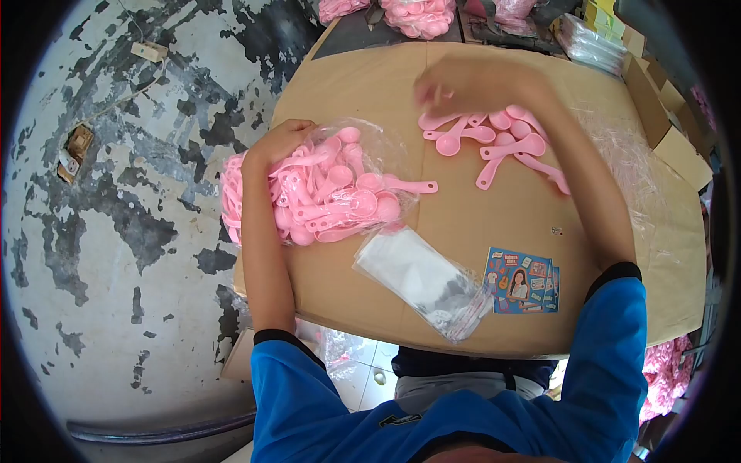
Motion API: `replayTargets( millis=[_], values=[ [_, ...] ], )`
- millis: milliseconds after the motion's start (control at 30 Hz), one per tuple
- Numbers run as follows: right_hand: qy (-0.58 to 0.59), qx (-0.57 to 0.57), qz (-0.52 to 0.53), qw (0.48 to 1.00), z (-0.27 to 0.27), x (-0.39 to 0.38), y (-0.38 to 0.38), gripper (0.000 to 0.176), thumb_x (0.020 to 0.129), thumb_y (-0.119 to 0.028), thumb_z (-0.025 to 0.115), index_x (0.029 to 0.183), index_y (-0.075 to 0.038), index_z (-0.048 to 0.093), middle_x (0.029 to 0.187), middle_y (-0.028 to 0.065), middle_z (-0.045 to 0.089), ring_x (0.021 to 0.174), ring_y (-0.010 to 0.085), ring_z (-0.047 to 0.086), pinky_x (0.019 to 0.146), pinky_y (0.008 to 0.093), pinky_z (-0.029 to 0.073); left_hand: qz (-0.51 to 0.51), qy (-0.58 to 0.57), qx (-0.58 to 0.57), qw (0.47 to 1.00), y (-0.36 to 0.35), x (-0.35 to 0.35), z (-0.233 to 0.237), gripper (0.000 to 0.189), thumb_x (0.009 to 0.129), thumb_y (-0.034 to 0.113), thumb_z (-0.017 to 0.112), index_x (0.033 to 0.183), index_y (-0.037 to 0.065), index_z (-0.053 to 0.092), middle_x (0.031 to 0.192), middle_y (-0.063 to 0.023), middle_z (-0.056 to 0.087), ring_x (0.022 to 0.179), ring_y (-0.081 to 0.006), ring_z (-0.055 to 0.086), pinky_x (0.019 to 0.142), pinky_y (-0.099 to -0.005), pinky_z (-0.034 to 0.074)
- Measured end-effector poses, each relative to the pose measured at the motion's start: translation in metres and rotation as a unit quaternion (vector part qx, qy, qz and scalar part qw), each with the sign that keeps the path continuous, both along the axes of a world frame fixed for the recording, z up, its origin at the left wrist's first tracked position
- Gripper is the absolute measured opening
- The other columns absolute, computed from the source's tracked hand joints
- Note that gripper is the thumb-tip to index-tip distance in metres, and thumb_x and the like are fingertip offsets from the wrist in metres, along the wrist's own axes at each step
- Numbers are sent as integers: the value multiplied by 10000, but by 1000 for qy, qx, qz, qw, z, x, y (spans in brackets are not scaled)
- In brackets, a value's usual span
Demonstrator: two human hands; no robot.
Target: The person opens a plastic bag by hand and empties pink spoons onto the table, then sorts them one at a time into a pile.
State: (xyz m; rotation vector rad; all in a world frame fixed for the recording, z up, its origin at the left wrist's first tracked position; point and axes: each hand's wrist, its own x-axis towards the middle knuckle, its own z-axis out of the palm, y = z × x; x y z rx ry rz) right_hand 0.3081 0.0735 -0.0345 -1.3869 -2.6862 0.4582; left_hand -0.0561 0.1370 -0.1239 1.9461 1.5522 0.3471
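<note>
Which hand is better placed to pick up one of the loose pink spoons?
Right: the right hand is at the loose pink spoons, while the left hand rests on the bag of spoons.

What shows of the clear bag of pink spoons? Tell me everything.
The clear bag is thin, crinkled, glossy plastic, stuffed with jumbled pink plastic spoons. It lies on the left part of the cardboard sheet, its left side overhanging the edge. One spoon handle pokes out to the right. The left hand clutches its upper left corner.
</note>
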Motion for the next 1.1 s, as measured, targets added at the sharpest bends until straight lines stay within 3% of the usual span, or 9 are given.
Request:
replayTargets(
  millis=[67,233,333,633,833,933,1033,1067,1100],
  values=[
    [-7,-84,190,978,-40,-31,11,398,866,-343,607,1132,-47,622,1123,128,611,989,263,610,819,357,492,-8,-2,6,1000,0,-1,0,404,947,309,546,1147,-32,628,1058,-63,650,959,-142,555,895,-256,419],
    [-107,-69,259,957,-100,-78,13,358,903,-305,530,992,36,589,1007,197,587,894,321,597,806,409,477,-2,9,-4,1000,1,0,1,384,947,304,545,1109,-30,642,1027,-53,649,927,-137,550,867,-248,427],
    [-14,-50,268,962,-87,-63,5,351,909,-297,525,935,51,562,918,197,579,847,329,584,791,413,471,-5,9,9,1000,-3,4,3,386,949,306,540,1112,-28,642,1015,-49,647,908,-133,548,855,-243,429],
    [-108,-105,117,982,-24,-33,-3,334,904,-372,556,1008,-60,610,890,145,626,868,281,617,714,388,460,-10,27,14,999,-2,3,3,387,949,311,535,1110,-24,643,994,-51,647,902,-136,548,858,-248,426],
    [-115,-27,14,993,30,19,-9,293,898,-318,586,1047,-66,596,880,108,629,820,241,609,747,365,466,-15,21,2,1000,-4,5,6,400,949,318,535,1110,-32,643,1000,-59,652,913,-147,556,873,-251,424],
    [-57,105,-50,992,29,49,3,229,906,-261,580,1027,-68,592,851,97,627,819,250,620,755,356,477,-11,16,10,1000,-2,3,2,402,948,324,536,1097,-34,645,996,-60,654,916,-150,561,873,-253,425],
    [27,383,53,922,-5,54,34,229,911,-242,568,1048,-60,593,944,96,633,887,252,621,787,358,483,-22,-7,3,1000,2,0,-2,402,948,327,536,1091,-33,646,996,-61,656,914,-150,564,874,-252,424],
    [48,113,4,992,13,31,11,261,895,-232,584,1076,-44,589,1089,88,618,991,245,603,842,358,480,-22,-10,4,1000,1,2,-1,402,948,325,537,1092,-34,646,997,-61,656,912,-149,565,872,-252,425],
    [35,-5,-21,999,12,11,-9,306,886,-244,593,1103,-28,583,1139,107,599,1008,253,599,847,362,484,-22,-12,6,1000,-2,3,0,401,948,324,537,1092,-34,645,998,-62,657,910,-149,565,870,-251,426]
  ],
)
